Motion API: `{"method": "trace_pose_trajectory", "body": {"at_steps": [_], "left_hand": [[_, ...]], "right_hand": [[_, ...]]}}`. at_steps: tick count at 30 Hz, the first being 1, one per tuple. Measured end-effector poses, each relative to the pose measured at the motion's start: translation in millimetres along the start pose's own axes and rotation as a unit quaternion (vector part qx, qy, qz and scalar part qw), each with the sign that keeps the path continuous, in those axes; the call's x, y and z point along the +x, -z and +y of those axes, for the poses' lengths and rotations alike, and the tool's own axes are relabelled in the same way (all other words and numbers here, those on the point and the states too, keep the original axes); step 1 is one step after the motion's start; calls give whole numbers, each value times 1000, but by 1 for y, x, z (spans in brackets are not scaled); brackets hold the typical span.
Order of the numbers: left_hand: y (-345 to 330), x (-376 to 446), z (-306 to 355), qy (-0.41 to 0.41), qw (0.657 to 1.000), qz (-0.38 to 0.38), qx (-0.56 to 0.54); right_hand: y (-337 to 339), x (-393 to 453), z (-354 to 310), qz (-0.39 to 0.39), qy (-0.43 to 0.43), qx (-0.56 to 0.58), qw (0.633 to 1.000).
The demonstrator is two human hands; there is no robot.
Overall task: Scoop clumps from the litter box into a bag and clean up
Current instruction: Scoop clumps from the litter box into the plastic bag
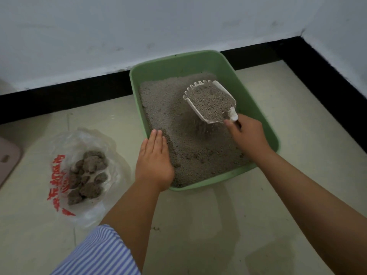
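A green litter box [256, 100] filled with grey litter [164, 100] stands on the floor against the wall. My right hand [247, 133] grips the handle of a white slotted scoop [210, 102], held above the litter and heaped with grains; litter sifts down from its underside. My left hand [154, 161] lies flat with straight fingers on the box's left rim. To the left, on the floor, a clear plastic bag [107, 139] with red print lies open and holds several grey clumps [87, 175].
White wall with a black baseboard [69, 96] runs behind the box and turns a corner at the right. A pinkish object [8, 157] sits at the left edge. A striped sleeve [99, 253] shows at the bottom. Pale tile floor [218, 225] surrounds everything.
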State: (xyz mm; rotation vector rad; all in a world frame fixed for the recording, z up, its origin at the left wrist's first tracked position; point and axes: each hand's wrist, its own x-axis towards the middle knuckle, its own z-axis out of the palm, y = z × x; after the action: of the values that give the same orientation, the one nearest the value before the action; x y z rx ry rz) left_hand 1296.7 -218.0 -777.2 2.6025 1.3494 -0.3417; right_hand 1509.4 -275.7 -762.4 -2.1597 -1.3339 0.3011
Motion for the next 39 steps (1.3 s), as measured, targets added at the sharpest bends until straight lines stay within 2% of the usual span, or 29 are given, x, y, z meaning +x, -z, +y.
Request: {"method": "trace_pose_trajectory", "body": {"at_steps": [4, 10, 16, 21, 24, 27, 29, 31, 35, 39], "left_hand": [[1, -1, 0, 0, 1000, -4, -1], [0, 0, -1, -3, 1000, -2, 2], [-1, 0, -1, -6, 1000, 0, 0], [-3, 1, -1, -5, 1000, 6, 2], [-5, 2, -1, -9, 1000, 12, 9], [-5, 3, -2, -19, 1000, 12, 19], [-8, 4, -2, -21, 999, 19, 28], [-12, 4, -5, -25, 999, 33, 7], [-18, 8, -3, -50, 995, 86, -8], [-7, 5, -2, -15, 1000, 27, -2]], "right_hand": [[4, -2, -7, 1, 34, 7, 999], [9, 2, -5, -2, 0, 27, 1000], [19, 1, -3, -14, 30, -8, 999], [33, 4, 10, -18, 21, -32, 999], [38, 5, 20, -105, 65, -96, 988], [45, 12, 28, -211, 65, -230, 948], [56, 23, 33, -234, 46, -353, 905], [68, 36, 35, -227, 63, -457, 858], [76, 68, 23, -214, 117, -579, 778], [60, 83, -8, -172, 132, -654, 725]]}}
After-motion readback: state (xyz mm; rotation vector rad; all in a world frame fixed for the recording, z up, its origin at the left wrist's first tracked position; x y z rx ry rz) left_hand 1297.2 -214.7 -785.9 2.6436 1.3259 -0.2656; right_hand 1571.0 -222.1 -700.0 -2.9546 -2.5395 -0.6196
